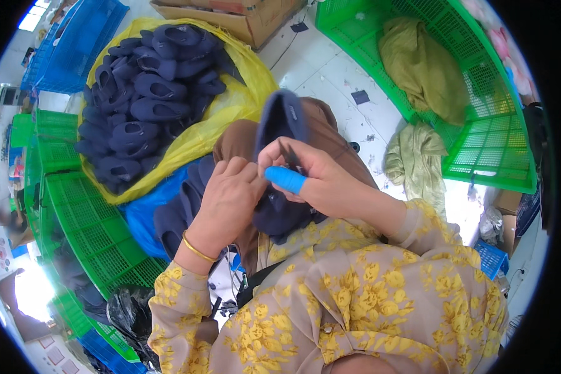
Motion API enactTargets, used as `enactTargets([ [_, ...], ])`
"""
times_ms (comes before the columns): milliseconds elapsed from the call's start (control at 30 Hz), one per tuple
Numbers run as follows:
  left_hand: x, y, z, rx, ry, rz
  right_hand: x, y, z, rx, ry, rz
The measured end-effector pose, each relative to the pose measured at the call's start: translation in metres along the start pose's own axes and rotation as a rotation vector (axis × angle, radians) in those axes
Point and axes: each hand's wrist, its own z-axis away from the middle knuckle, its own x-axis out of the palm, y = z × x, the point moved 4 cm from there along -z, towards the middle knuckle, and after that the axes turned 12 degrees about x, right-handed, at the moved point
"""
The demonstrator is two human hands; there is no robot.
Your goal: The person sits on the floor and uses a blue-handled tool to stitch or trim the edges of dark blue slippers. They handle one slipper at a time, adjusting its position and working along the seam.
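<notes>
A navy fabric slipper (283, 115) rests over my lap, its upper end rising beyond my hands. More navy fabric (283, 215) bunches beneath my wrists; whether it belongs to the same slipper I cannot tell. My right hand (305, 174), with blue tape around the thumb, closes on small dark scissors (290, 154), whose blades show between the fingers. Against it, my left hand (234, 190) has its fingers bent in a pinch close to the slipper's edge. What those fingertips hold is hidden. Other navy slippers (174, 215) lie by my left forearm.
At front left, a yellow sack (249, 75) holds a heap of navy slippers (159, 87). Green crates (100, 230) stand at my left. To the right is a large green crate (495, 159) with olive cloth (424, 68) inside. A cardboard box (230, 22) sits ahead.
</notes>
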Motion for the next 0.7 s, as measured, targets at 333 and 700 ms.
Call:
enactTargets([
  [333,0.063,0.026,-0.004,-0.901,0.415,1.256,-0.054,0.008,0.037,-0.041,0.199,-0.174],
  [700,0.027,-0.075,0.015,-0.878,0.519,0.661,-0.072,0.057,0.044,0.085,0.302,-0.053],
])
